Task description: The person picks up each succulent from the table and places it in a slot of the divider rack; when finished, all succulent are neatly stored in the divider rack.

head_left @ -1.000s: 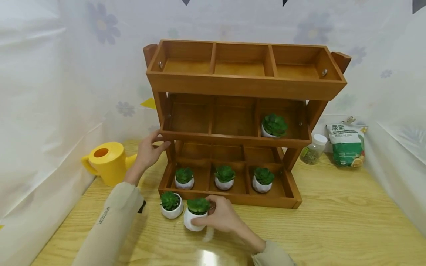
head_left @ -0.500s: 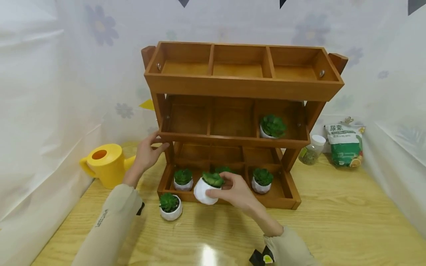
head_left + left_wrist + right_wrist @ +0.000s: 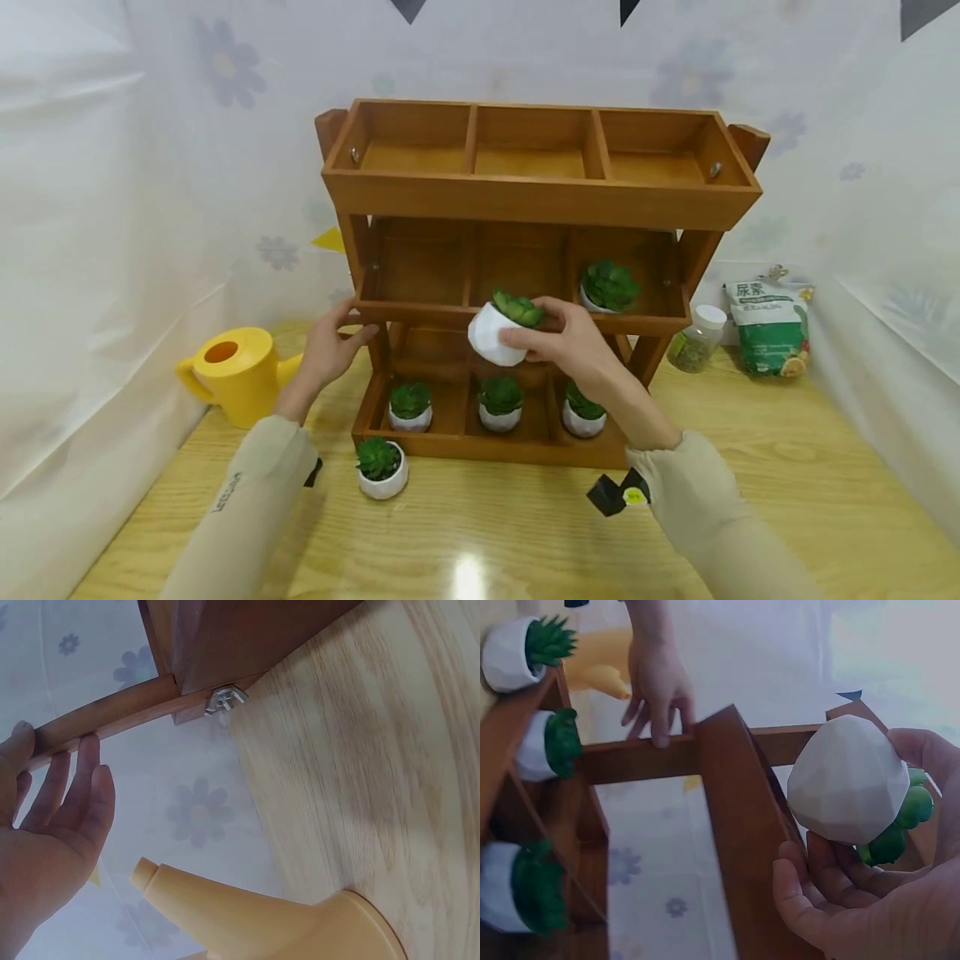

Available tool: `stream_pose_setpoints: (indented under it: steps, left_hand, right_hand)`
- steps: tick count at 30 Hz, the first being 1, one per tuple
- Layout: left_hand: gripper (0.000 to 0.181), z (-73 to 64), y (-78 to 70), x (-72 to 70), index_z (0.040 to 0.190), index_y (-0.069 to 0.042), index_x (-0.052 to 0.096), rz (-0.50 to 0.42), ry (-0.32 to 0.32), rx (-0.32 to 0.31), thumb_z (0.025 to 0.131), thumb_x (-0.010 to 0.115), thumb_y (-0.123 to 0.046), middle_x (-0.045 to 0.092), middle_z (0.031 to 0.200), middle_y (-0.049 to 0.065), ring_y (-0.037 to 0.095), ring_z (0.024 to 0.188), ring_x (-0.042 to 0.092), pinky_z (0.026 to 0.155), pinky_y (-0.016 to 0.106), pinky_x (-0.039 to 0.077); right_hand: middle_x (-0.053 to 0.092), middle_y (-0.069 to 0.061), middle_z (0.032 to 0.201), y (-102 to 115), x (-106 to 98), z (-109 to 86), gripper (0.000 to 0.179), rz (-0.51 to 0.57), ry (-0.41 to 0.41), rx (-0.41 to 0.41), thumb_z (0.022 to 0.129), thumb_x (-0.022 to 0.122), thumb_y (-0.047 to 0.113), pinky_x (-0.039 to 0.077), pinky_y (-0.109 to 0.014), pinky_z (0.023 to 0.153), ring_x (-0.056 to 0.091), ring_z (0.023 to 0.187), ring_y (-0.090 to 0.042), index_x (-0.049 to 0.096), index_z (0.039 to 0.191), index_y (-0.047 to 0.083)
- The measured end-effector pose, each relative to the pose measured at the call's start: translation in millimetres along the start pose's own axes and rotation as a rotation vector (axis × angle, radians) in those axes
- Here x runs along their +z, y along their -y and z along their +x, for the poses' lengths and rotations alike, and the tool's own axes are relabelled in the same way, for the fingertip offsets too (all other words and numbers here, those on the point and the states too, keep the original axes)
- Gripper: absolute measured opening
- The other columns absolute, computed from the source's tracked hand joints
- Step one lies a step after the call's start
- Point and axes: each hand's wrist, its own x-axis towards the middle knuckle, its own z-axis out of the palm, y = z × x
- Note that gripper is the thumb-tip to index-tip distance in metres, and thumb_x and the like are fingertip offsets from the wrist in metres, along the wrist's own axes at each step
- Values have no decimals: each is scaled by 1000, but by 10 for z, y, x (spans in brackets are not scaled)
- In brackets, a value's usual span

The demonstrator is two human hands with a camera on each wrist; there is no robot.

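Observation:
My right hand [image 3: 573,342] holds a potted succulent [image 3: 498,335], its white faceted pot tilted, in front of the middle tier of a wooden plant stand [image 3: 540,200]. In the right wrist view the fingers [image 3: 840,881] and thumb grip this pot [image 3: 847,780] near its rim. At the stand's left side my left hand [image 3: 330,350] grips the leg [image 3: 112,712], thumb on one side and fingers on the other. Several succulents sit in the stand: one [image 3: 609,287] at the middle tier's right, others [image 3: 500,404] in the bottom tier. Another succulent [image 3: 382,468] stands on the table before it.
Left of the stand is a yellow watering can [image 3: 240,375]. To the right stand a clear jar with a white lid [image 3: 697,340] and a green-and-white bag [image 3: 770,327]. A floral white sheet [image 3: 277,167] hangs behind.
My right hand has lifted the potted succulent off the table and carried it up and to the right, to the middle tier's front. The left hand stays on the stand.

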Motion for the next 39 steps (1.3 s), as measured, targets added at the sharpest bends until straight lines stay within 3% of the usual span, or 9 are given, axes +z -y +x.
stream_pose_setpoints:
  steps: [6,13,20,22,25,31,39]
  left_hand:
    - [56,5,22,-3,147,-3,37,11,4,2,97,59,-17,50,135,25,40,117,54,86,52,52]
    - [57,10,25,2,147,-2,36,14,8,5,97,58,-17,50,135,25,40,118,53,87,53,51]
    - [57,6,26,-3,147,-3,36,18,7,0,97,58,-17,50,135,25,40,118,53,88,53,51]
    - [56,8,23,-2,147,-3,37,20,3,3,97,59,-17,50,135,25,41,117,53,87,53,51]
    - [56,11,21,-1,147,-2,36,21,3,7,97,59,-16,50,135,26,41,117,53,87,53,51]
    - [55,10,8,2,146,-4,38,19,-4,22,97,59,-15,51,135,23,41,116,54,85,53,52]
    - [56,3,11,15,147,-5,37,23,-1,23,97,58,-16,50,135,24,40,116,55,85,52,52]
  right_hand:
    - [65,-11,101,229,-147,107,59,-59,-34,-26,86,69,25,55,-34,80,64,85,-20,49,134,-2]
    - [57,-16,121,355,-272,310,81,-187,-26,13,86,69,33,50,-42,92,62,96,-25,30,147,-2]
    - [61,-12,108,335,-392,538,60,-344,-79,-14,83,73,39,52,-40,77,59,91,-27,54,129,4]
    - [61,-10,110,339,-408,595,58,-378,-84,-28,83,74,38,51,-41,78,57,93,-27,56,127,6]
    - [55,-7,126,368,-410,693,59,-417,-85,-93,81,76,35,47,-42,87,53,107,-25,55,131,11]
    - [34,-4,149,440,-390,891,88,-464,-45,-197,76,81,30,37,-43,106,36,134,-23,32,148,16]
    - [20,-5,156,463,-430,1041,98,-599,82,-118,77,80,32,33,-47,108,25,140,-26,20,153,17]
